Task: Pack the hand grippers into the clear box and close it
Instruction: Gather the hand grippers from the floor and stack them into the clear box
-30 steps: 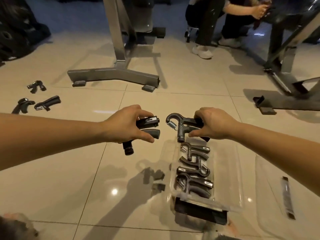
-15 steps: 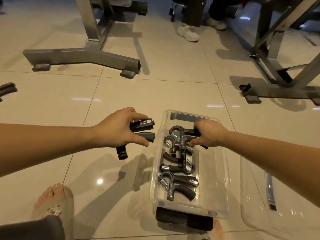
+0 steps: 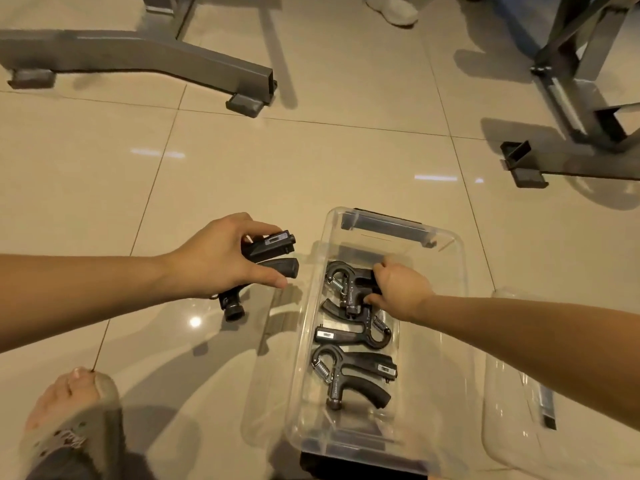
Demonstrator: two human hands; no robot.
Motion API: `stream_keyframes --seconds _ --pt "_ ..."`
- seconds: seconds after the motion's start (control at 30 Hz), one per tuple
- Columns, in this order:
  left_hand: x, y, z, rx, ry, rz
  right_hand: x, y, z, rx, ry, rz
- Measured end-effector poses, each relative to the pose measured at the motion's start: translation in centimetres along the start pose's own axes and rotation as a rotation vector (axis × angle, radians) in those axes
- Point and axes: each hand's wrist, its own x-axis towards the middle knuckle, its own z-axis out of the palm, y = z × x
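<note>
The clear box (image 3: 460, 271) stands open on the tiled floor. Inside it lie several black hand grippers in a row, the nearest one (image 3: 353, 379) with its spring to the left. My right hand (image 3: 398, 289) is down inside the box and grips the handles of the farthest hand gripper (image 3: 341, 282), which rests on the one below it. My left hand (image 3: 225, 258) hovers above the floor just left of the box and holds another black hand gripper (image 3: 273, 252) by its two handles, its knob end pointing down.
The clear lid (image 3: 512, 403) lies on the floor right of the box. A grey machine foot (image 3: 145, 57) crosses the far left, another frame (image 3: 568, 98) stands at far right. A person's white shoe (image 3: 394, 8) is at the top. My sandalled foot (image 3: 72, 417) is near left.
My right hand has lowered its hand gripper from above the box down into it, onto the others. The left hand keeps its gripper beside the box. The view has tilted downward.
</note>
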Motion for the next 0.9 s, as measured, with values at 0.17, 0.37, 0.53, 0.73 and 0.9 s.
stream_keyframes --seconds 0.17,0.37,0.53,0.73,0.9 --pt "1.2 0.2 0.3 0.012 -0.014 -0.013 0.9 -0.2 0.6 -0.22 0.048 -0.052" --pt "1.4 0.4 0.8 -0.045 -0.02 -0.041 1.2 -0.3 0.7 -0.341 0.028 -0.106" --pt "1.1 0.4 1.0 -0.07 -0.03 -0.054 1.4 -0.3 0.2 -0.316 0.013 -0.084" --pt "0.7 0.7 0.8 -0.088 -0.024 -0.044 1.8 -1.0 -0.2 -0.271 0.05 -0.073" --pt "-0.1 0.8 0.8 -0.06 -0.019 -0.048 2.0 -1.1 -1.4 -0.203 0.106 -0.08"
